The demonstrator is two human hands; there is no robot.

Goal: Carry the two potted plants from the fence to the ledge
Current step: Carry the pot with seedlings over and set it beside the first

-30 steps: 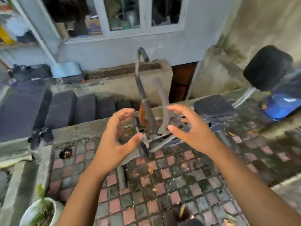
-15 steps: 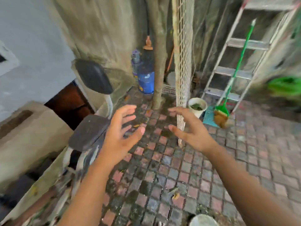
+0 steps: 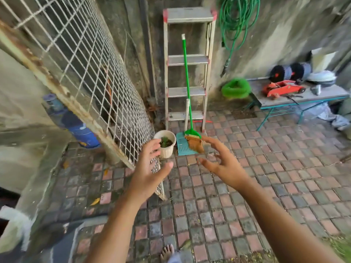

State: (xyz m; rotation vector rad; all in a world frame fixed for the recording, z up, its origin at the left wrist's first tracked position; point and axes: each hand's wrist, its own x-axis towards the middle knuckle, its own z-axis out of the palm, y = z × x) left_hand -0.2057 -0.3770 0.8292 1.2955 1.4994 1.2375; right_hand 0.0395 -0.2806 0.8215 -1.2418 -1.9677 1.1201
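A white ribbed pot with a small green plant [image 3: 167,143] stands on the brick paving at the foot of the leaning wire-mesh fence panel [image 3: 91,78]. My left hand [image 3: 150,168] is held out in front of me with fingers spread, its fingertips overlapping the pot's left side in the view, apart from it. My right hand [image 3: 220,160] is also out and empty, fingers apart, to the right of the pot and in front of the broom head. No second pot or ledge is in view.
A stepladder [image 3: 187,73] leans on the back wall with a green broom [image 3: 190,111] and a teal dustpan [image 3: 183,148] in front of it. A green hose [image 3: 235,21] hangs at the right. A bench [image 3: 303,99] with tools stands far right. A blue cylinder [image 3: 79,128] sits behind the fence.
My view has swung right from the concrete ledge and exercise bike to the fence corner. The pot by the fence is now nearer. Both hands stay raised and empty.
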